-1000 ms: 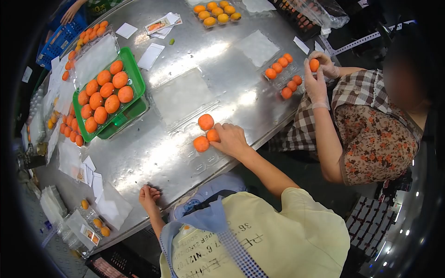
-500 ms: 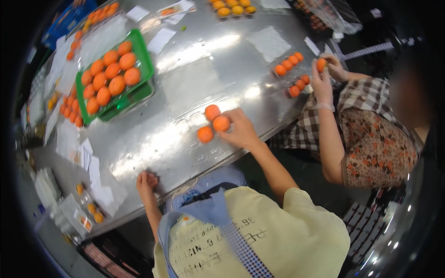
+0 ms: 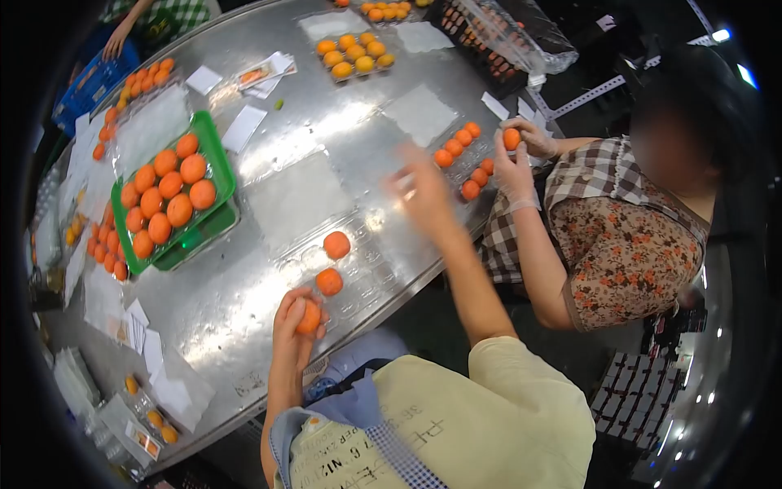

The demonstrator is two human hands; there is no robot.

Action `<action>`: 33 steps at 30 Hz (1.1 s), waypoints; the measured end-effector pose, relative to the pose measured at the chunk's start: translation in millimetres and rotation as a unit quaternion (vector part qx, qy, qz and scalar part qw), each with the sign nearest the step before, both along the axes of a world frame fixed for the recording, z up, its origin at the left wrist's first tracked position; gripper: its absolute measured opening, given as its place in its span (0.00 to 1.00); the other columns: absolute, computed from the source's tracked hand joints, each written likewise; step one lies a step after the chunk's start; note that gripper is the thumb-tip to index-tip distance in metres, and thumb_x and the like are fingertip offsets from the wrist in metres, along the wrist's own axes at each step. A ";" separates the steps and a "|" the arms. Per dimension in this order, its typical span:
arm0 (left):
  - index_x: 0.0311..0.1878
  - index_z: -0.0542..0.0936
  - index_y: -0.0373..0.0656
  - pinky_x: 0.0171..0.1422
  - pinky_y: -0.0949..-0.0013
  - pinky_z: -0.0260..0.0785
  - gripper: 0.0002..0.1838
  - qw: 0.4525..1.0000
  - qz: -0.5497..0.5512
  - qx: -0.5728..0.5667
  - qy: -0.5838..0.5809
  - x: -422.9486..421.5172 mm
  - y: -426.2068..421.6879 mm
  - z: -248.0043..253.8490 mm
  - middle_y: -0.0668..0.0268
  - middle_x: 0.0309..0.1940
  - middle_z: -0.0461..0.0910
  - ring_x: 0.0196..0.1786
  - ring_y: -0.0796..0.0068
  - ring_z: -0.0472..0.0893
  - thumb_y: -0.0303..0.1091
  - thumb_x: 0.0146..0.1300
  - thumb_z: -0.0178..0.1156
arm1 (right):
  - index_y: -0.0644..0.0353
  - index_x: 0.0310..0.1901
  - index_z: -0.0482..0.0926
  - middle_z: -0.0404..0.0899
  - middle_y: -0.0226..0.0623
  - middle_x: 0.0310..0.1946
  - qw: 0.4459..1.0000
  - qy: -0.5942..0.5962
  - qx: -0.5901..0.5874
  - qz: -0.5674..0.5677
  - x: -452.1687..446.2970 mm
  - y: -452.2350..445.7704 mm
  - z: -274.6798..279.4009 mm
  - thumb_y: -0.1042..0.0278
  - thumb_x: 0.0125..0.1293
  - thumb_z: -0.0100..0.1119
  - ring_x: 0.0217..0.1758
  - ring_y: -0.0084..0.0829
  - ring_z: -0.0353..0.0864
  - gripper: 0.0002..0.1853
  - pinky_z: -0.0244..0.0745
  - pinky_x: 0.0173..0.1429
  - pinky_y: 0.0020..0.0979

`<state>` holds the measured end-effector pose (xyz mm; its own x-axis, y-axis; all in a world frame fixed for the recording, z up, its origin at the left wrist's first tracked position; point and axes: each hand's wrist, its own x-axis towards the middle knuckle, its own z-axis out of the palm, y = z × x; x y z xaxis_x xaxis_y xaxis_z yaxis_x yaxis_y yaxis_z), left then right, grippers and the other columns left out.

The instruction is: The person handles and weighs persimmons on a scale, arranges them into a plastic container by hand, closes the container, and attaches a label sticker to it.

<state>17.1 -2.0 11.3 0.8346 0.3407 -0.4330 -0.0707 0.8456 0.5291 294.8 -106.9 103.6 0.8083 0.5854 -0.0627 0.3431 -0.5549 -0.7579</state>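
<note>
My left hand (image 3: 292, 332) is closed around an orange (image 3: 308, 316) by the near table edge. Two more oranges sit just beyond it: one orange (image 3: 329, 282) close to the fingers and another orange (image 3: 336, 245) farther up. Both rest in a clear plastic tray (image 3: 368, 273) with moulded hollows. Off to the right, my right hand (image 3: 422, 194) hovers above the table, smeared by motion, so its fingers cannot be made out.
A green crate (image 3: 226, 155) heaped with oranges stands on the left of the metal table (image 3: 220, 297). At right, a gloved co-worker holds an orange (image 3: 511, 139) beside a partly filled tray (image 3: 458, 167). Yellow fruit (image 3: 355, 54) and a black crate (image 3: 481, 49) lie at the back.
My left hand, earlier resting on the table, has come up and now grips an orange. My right hand has let go of an orange and moved away up the table. The view has shifted.
</note>
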 end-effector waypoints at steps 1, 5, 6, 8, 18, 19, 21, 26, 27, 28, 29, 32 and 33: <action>0.50 0.73 0.41 0.28 0.74 0.66 0.12 1.000 -0.012 0.003 0.004 -6.5 -1.0 0.9 0.59 0.42 0.76 0.35 0.69 0.79 0.37 0.70 0.53 | 0.68 0.56 0.71 0.70 0.54 0.58 0.950 -0.312 -0.007 -0.017 52.0 -24.2 -31.3 0.62 0.59 0.66 0.52 0.45 0.78 0.27 0.76 0.53 0.40; 0.42 0.73 0.41 0.25 0.76 0.64 0.08 0.999 -0.023 -0.010 0.037 -21.9 0.8 -14.1 0.60 0.37 0.76 0.32 0.69 0.78 0.36 0.70 0.52 | 0.71 0.51 0.70 0.69 0.58 0.56 0.854 -0.473 -0.150 -0.153 123.8 -76.0 -31.4 0.62 0.60 0.60 0.56 0.53 0.73 0.23 0.72 0.56 0.44; 0.41 0.73 0.41 0.25 0.76 0.64 0.08 0.999 -0.022 -0.016 0.044 -23.2 0.9 -16.3 0.61 0.36 0.76 0.32 0.69 0.78 0.37 0.70 0.53 | 0.71 0.50 0.70 0.70 0.58 0.55 0.859 -0.455 -0.168 -0.165 134.6 -85.3 -39.5 0.62 0.60 0.60 0.55 0.52 0.74 0.22 0.72 0.55 0.44; 0.40 0.73 0.42 0.24 0.76 0.63 0.09 0.997 -0.017 -0.028 0.063 -24.9 2.8 -18.3 0.61 0.35 0.76 0.31 0.70 0.77 0.37 0.70 0.53 | 0.70 0.48 0.71 0.72 0.57 0.52 0.872 -0.422 -0.178 -0.173 148.1 -95.4 -51.8 0.63 0.59 0.60 0.53 0.52 0.75 0.21 0.73 0.53 0.43; 0.54 0.72 0.41 0.40 0.66 0.73 0.26 0.988 0.077 -0.134 -0.028 -33.0 21.4 -16.8 0.55 0.48 0.77 0.45 0.59 0.79 0.54 0.74 0.38 | 0.68 0.49 0.74 0.72 0.51 0.55 0.899 -0.421 -0.101 -0.062 107.9 -45.9 -41.4 0.58 0.63 0.60 0.56 0.49 0.72 0.21 0.67 0.59 0.43; 0.58 0.71 0.40 0.45 0.64 0.73 0.28 0.985 0.098 -0.140 -0.034 -32.9 25.8 -4.3 0.53 0.51 0.76 0.48 0.58 0.79 0.55 0.74 0.37 | 0.66 0.49 0.74 0.72 0.49 0.56 0.889 -0.449 -0.084 -0.027 81.5 -28.3 -39.8 0.62 0.62 0.62 0.50 0.43 0.77 0.19 0.71 0.56 0.39; 0.61 0.69 0.40 0.49 0.62 0.72 0.28 0.978 0.130 -0.149 -0.060 -39.3 32.4 5.1 0.51 0.53 0.75 0.51 0.57 0.77 0.54 0.74 0.37 | 0.65 0.49 0.75 0.72 0.49 0.57 0.957 -0.291 -0.015 0.008 27.1 3.6 -46.2 0.66 0.61 0.63 0.40 0.36 0.82 0.17 0.75 0.48 0.34; 0.58 0.70 0.40 0.37 0.71 0.72 0.24 0.980 0.165 -0.112 -0.003 -53.7 41.1 13.8 0.52 0.49 0.76 0.46 0.60 0.79 0.52 0.74 0.43 | 0.61 0.48 0.77 0.73 0.44 0.57 0.974 -0.144 0.007 0.174 -71.2 54.9 -86.8 0.71 0.60 0.63 0.31 0.29 0.82 0.14 0.76 0.34 0.28; 0.56 0.71 0.41 0.32 0.74 0.71 0.23 0.984 0.155 -0.089 0.017 -58.9 42.2 3.9 0.53 0.47 0.76 0.43 0.62 0.79 0.51 0.73 0.45 | 0.62 0.47 0.77 0.75 0.43 0.56 0.971 -0.128 0.022 0.199 -85.3 65.0 -94.5 0.73 0.59 0.64 0.32 0.28 0.82 0.14 0.76 0.32 0.26; 0.54 0.72 0.41 0.28 0.77 0.70 0.22 0.987 0.144 -0.065 0.037 -62.7 43.8 -4.8 0.54 0.45 0.77 0.40 0.63 0.80 0.50 0.73 0.46 | 0.62 0.47 0.78 0.76 0.42 0.54 0.969 -0.110 0.033 0.220 -98.9 76.5 -93.4 0.73 0.59 0.64 0.32 0.28 0.82 0.14 0.76 0.32 0.26; 0.52 0.72 0.41 0.24 0.78 0.66 0.21 0.984 0.152 -0.088 0.032 -66.5 45.5 -12.3 0.55 0.43 0.77 0.36 0.66 0.79 0.51 0.73 0.47 | 0.62 0.46 0.78 0.77 0.42 0.52 0.965 -0.092 0.043 0.241 -111.9 86.8 -91.8 0.73 0.59 0.64 0.31 0.28 0.82 0.13 0.76 0.32 0.26; 0.45 0.73 0.41 0.15 0.79 0.56 0.21 0.973 0.179 -0.148 0.021 -76.0 52.3 -24.5 0.58 0.35 0.78 0.25 0.72 0.75 0.53 0.72 0.49 | 0.61 0.45 0.79 0.81 0.40 0.46 0.956 -0.088 0.043 0.277 -132.2 119.8 -83.0 0.72 0.59 0.65 0.30 0.28 0.82 0.12 0.76 0.33 0.26; 0.45 0.73 0.41 0.16 0.79 0.57 0.22 0.969 0.194 -0.150 0.014 -82.5 53.9 -26.2 0.58 0.35 0.78 0.25 0.71 0.75 0.53 0.72 0.48 | 0.61 0.44 0.79 0.82 0.39 0.43 0.953 -0.094 0.035 0.284 -136.5 130.5 -79.5 0.72 0.58 0.65 0.30 0.28 0.81 0.12 0.76 0.33 0.27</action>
